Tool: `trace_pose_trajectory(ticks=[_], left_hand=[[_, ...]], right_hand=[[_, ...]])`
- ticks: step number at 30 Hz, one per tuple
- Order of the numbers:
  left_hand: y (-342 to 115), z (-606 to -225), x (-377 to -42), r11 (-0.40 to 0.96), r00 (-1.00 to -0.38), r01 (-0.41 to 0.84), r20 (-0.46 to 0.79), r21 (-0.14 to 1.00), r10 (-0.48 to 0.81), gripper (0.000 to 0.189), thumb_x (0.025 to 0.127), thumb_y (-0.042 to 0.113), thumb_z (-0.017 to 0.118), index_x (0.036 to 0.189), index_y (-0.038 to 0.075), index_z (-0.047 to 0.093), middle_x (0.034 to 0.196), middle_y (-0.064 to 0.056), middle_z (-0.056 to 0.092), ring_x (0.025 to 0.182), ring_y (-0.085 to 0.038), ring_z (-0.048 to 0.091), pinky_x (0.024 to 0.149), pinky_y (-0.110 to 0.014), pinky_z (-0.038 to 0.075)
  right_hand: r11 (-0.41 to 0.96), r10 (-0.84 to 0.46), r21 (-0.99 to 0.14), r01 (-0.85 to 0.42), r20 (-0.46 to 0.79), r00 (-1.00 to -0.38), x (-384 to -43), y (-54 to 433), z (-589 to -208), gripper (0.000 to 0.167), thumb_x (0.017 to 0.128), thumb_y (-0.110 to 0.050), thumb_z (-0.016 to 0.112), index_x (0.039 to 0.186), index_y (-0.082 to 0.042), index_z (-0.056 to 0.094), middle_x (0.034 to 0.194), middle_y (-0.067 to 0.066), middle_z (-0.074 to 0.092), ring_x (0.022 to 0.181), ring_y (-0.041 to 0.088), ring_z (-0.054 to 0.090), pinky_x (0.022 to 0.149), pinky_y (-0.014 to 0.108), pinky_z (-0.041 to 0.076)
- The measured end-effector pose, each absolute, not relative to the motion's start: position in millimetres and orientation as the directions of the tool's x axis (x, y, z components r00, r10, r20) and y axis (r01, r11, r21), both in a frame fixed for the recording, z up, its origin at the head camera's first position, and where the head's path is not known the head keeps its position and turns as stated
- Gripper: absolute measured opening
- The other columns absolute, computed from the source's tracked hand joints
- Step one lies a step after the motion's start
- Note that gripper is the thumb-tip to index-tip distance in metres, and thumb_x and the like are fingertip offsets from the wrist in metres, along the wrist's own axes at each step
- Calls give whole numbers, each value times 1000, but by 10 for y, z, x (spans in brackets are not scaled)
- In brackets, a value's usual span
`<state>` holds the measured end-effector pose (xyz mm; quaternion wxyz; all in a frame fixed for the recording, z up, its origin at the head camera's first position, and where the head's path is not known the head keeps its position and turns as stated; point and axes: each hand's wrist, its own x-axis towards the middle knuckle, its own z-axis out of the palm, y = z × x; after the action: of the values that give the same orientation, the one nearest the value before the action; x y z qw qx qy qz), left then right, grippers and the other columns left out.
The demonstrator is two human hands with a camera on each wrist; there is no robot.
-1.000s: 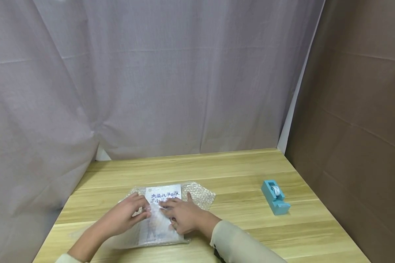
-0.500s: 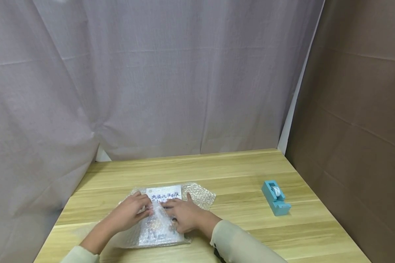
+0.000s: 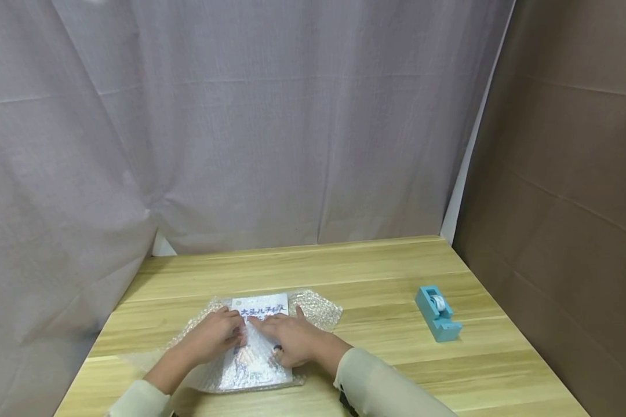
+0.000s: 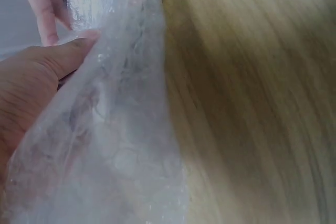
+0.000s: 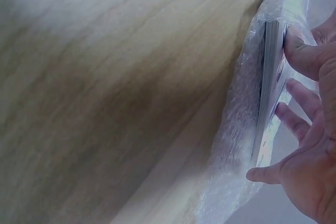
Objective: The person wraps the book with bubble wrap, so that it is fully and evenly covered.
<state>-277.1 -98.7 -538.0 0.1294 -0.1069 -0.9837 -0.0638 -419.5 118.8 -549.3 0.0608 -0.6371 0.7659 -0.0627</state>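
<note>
A stack-edged book [image 3: 265, 302] with blue lettering on its white cover lies flat on a sheet of clear bubble wrap [image 3: 320, 308]. The wrap's left part is folded over the lower cover. My left hand [image 3: 214, 335] pinches that flap near the book's middle; the left wrist view shows the thumb on the bubble wrap [image 4: 126, 129], the fingertips mostly hidden. My right hand [image 3: 292, 340] rests on the cover from the right, its fingers spread. In the right wrist view its fingers touch the cover beside the book's page edges [image 5: 269, 72].
A blue tape dispenser [image 3: 438, 314] with a roll of tape stands to the right on the wooden table [image 3: 375, 272]. A grey curtain [image 3: 250, 127] hangs behind the table, and a brown one [image 3: 558, 174] runs along the right side.
My left hand has moved slightly right, drawing the bubble wrap flap farther across the book's cover. My right hand has stayed almost in place on the book.
</note>
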Motion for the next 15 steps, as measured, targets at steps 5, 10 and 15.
trace_pose_trajectory(ticks=[5, 10, 15], left_hand=[[-969, -5379, -2775, 977, -959, 173, 245, 125, 139, 18, 92, 20, 89, 92, 17, 71, 91, 8, 68, 84, -9, 57, 77, -32, 58], [-935, -5351, -2803, 981, -966, 117, 248, 154, 77, 29, 89, 21, 93, 103, 11, 70, 97, 3, 64, 89, -12, 58, 79, -33, 61], [-903, -5331, -2841, 985, -981, 22, 194, 174, -12, 39, 86, 26, 94, 114, 10, 73, 112, -2, 65, 104, -20, 60, 93, -47, 63]], right_hand=[[173, -984, -217, -961, -7, -176, -4184, 1189, -5496, 107, 93, -28, 82, 176, -45, 17, 170, -5, 53, 159, 21, 49, 125, 84, 31], [161, -986, -214, -964, 1, -165, -4195, 1194, -5498, 105, 94, -25, 81, 175, -49, 19, 171, -5, 52, 158, 24, 50, 124, 85, 31], [143, -990, -172, -975, -12, -143, -4209, 1199, -5493, 88, 96, -28, 78, 171, -46, 35, 174, -12, 45, 161, 21, 46, 123, 86, 31]])
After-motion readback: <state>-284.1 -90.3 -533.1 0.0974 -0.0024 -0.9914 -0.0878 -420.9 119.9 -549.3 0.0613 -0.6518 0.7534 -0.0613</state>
